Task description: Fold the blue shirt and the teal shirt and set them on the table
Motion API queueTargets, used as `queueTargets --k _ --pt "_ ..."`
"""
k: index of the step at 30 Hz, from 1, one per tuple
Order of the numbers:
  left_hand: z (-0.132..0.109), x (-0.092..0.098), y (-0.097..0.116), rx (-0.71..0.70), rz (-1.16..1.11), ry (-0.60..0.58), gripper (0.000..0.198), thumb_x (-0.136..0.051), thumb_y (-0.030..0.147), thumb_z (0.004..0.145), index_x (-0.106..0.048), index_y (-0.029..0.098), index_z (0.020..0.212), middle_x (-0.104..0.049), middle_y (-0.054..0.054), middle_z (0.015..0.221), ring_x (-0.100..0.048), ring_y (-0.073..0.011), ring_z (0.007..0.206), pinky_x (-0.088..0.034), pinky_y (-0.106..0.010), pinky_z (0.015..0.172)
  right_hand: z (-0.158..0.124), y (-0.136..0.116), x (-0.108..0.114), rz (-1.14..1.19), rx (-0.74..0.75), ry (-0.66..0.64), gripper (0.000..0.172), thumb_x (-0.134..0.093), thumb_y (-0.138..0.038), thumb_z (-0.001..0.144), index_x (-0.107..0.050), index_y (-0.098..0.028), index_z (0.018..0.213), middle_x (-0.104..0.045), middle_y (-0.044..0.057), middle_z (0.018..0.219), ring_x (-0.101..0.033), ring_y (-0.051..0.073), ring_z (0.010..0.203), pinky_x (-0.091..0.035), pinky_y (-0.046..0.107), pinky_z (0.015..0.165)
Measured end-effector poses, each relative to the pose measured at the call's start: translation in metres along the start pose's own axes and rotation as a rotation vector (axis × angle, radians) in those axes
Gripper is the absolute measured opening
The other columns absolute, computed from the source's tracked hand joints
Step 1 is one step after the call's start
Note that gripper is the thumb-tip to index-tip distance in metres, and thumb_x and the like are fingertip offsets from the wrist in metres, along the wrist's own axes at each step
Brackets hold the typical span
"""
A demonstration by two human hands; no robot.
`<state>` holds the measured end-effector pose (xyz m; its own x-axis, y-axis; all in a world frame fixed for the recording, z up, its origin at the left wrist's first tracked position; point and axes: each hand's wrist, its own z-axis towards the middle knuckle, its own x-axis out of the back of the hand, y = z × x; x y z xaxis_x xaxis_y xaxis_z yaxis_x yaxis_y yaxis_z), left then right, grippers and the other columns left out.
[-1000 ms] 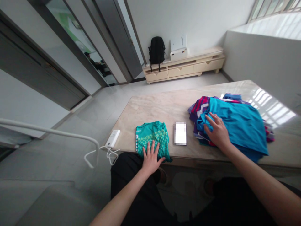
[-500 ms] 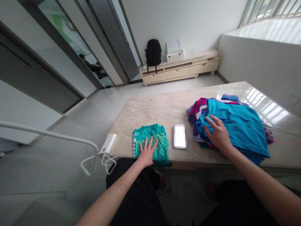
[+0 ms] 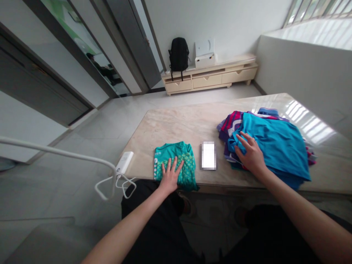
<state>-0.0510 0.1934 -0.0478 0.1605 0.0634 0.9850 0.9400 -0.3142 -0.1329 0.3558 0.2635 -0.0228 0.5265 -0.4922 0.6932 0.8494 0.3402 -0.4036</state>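
A folded teal-green patterned shirt (image 3: 176, 157) lies at the near edge of the marble table (image 3: 181, 126). My left hand (image 3: 170, 175) rests flat on it with fingers spread, holding nothing. To the right sits a pile of clothes (image 3: 268, 143) topped by a blue shirt, with purple and striped pieces beneath. My right hand (image 3: 249, 154) lies open on the left side of that blue shirt, fingers apart. Between the two lies a small blurred white flat object (image 3: 208, 155).
A white power bank (image 3: 124, 162) with a looped white cable sits at the table's left corner. A white curved bar (image 3: 55, 156) crosses the left foreground. Beyond the table stand a low cabinet (image 3: 211, 77), a black backpack (image 3: 178, 55) and a white box (image 3: 205, 60).
Both hands stay on the same garments. My left hand has slid slightly up the green shirt since a second ago. The view has shifted a little.
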Motion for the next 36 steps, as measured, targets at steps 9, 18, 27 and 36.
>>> queueTargets --k 9,18,27,36 --pt "-0.014 -0.020 0.009 -0.016 0.027 0.211 0.099 -0.067 0.007 0.078 -0.025 0.027 0.165 -0.014 -0.017 0.172 -0.015 -0.0426 0.158 -0.013 -0.068 0.123 0.000 -0.002 0.006 0.020 -0.029 -0.002 0.049 -0.057 -0.036 0.099 -0.059 -0.019 0.145 -0.054 0.017 0.152 -0.051 0.037 0.140 -0.043 0.058 0.114" --pt "-0.018 -0.034 0.011 -0.047 0.036 0.316 0.085 -0.057 0.001 0.084 -0.032 0.021 0.163 -0.010 -0.020 0.171 -0.014 -0.0420 0.158 -0.020 -0.065 0.124 -0.003 -0.020 0.014 0.192 -0.097 0.012 0.047 -0.059 -0.035 0.097 -0.061 -0.022 0.142 -0.058 0.015 0.148 -0.055 0.034 0.135 -0.047 0.053 0.110" --pt "-0.020 -0.036 0.011 -0.061 0.027 0.334 0.082 -0.056 0.000 0.085 -0.034 0.020 0.162 -0.019 -0.021 0.170 -0.015 -0.0409 0.158 -0.023 -0.064 0.124 -0.130 -0.169 -0.023 1.055 -0.406 -0.989 0.042 -0.048 -0.043 0.101 -0.071 -0.018 0.125 -0.078 0.010 0.112 -0.074 0.024 0.098 -0.057 0.033 0.083" --pt "-0.023 -0.034 0.019 -0.009 -0.022 0.330 0.078 -0.050 -0.003 0.087 -0.037 0.020 0.160 -0.027 -0.018 0.168 -0.018 -0.0357 0.158 -0.023 -0.062 0.125 -0.166 -0.147 -0.068 0.915 -0.540 -1.160 0.020 -0.073 -0.022 0.068 -0.082 -0.020 0.087 -0.079 0.006 0.084 -0.071 0.027 0.084 -0.050 0.036 0.083"
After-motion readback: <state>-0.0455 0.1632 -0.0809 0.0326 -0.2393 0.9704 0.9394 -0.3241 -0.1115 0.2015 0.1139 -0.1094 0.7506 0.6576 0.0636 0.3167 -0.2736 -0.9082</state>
